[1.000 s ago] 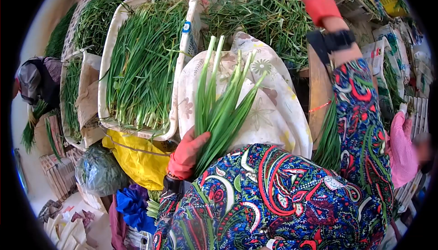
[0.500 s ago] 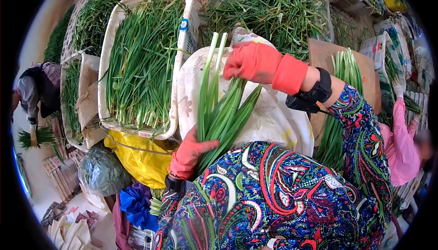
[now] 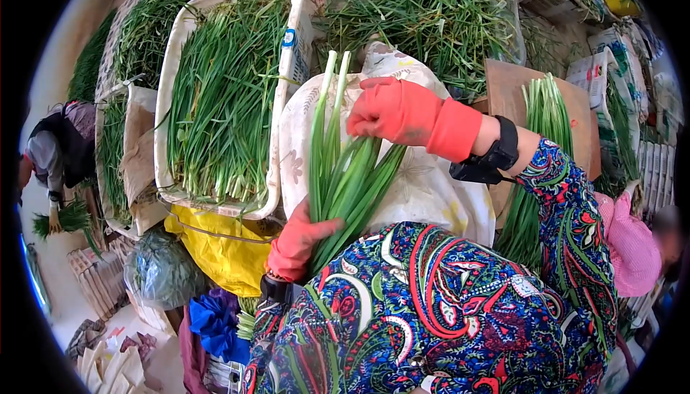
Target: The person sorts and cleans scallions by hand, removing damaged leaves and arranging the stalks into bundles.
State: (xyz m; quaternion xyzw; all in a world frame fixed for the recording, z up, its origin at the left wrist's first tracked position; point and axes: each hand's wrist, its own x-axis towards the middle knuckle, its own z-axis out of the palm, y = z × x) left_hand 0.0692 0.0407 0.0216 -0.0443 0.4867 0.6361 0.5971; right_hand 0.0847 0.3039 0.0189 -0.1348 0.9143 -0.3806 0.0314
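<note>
My left hand (image 3: 300, 242), in a red-orange rubber glove, is closed round the leafy lower part of a bunch of garlic chives (image 3: 338, 178) over my lap. Two thicker pale stalks stand up at the bunch's left side, apart from the rest. My right hand (image 3: 397, 112), gloved alike, has its fingers curled on the upper part of the same bunch, hiding those stalk ends. A pale flower-print cloth (image 3: 431, 186) lies beneath the chives. To my right, a neat bundle of chives (image 3: 548, 110) rests on a brown board (image 3: 507, 85).
A white crate (image 3: 279, 121) full of chives stands ahead to the left. Loose chives (image 3: 424, 20) are heaped at the back. A yellow bag (image 3: 215, 247) and a filled plastic bag (image 3: 164, 268) sit at left. Co-workers are at far left (image 3: 61, 150) and right (image 3: 632, 243).
My right hand has dropped slightly toward the chives; my left hand stays in place. The co-worker at right has drawn an arm back and leaned in.
</note>
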